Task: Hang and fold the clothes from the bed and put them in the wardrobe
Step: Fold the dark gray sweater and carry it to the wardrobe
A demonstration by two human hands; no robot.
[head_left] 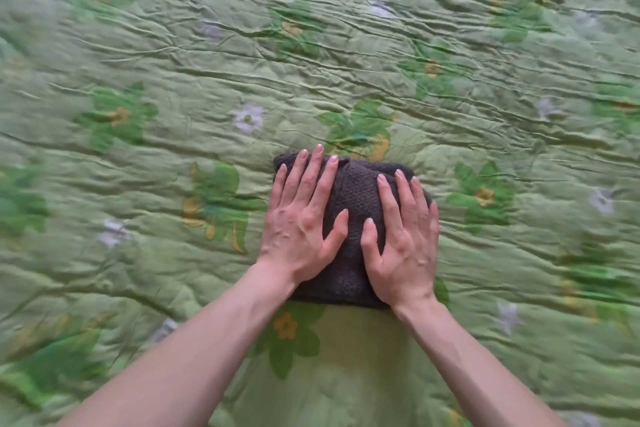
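While pressing flat, left hand [302, 218] and right hand [401, 239], fingers straight, no grip, on folded dark garment [353, 191], green bedspread [346, 45]

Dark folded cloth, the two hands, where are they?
dark folded cloth [353, 191]: head view, bare knit middle between the hands.
left hand [299, 222]: head view, back of the hand.
right hand [403, 243]: head view, back of the hand.

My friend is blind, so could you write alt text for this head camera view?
Two bare hands, left hand and right hand, press flat on a small folded dark knit garment lying on a wrinkled green floral bedspread.
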